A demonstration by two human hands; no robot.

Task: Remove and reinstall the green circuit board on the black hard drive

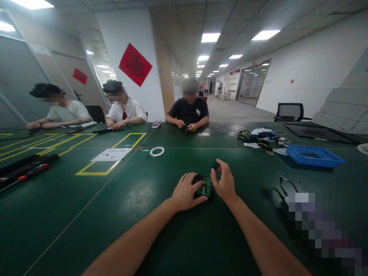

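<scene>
Circuit board [207, 190]: green, set in a dark casing [198, 178] on the surface [184, 245]; landmark for every place below; upper side bared, partly under fingers.
Left hand [185, 193]: spread palm-down over the board's left part, thumb along its near edge, touching; digits apart; whether gripping or merely steadying, cannot tell.
Right hand [225, 182]: raised just beyond the board's right edge; thumb and forefinger seem closed together on a small dark piece [215, 165]; its kind, cannot tell.
Open casing: no cover over the bared part, so opening looks done; closing looks undone.
Loose piece: off the board, in the fingers; whether removed from it or meant for it, cannot tell; on balance the work reads as midway.
Tiny specks [145, 173]: left of the board, well apart; perhaps fasteners, too small to be sure.
White ring [156, 155]: flat, beyond the board and to its left.
Red-handled tool [41, 168]: well left of the board, at a black case [28, 163]; neither hand near.
Blue tray [312, 161]: well right of the board, somewhat farther off; tangled cables [244, 136] beyond the board, also rightward.
Co-worker [185, 109]: seated beyond the board, hands at a small dark object [186, 131].
</scene>
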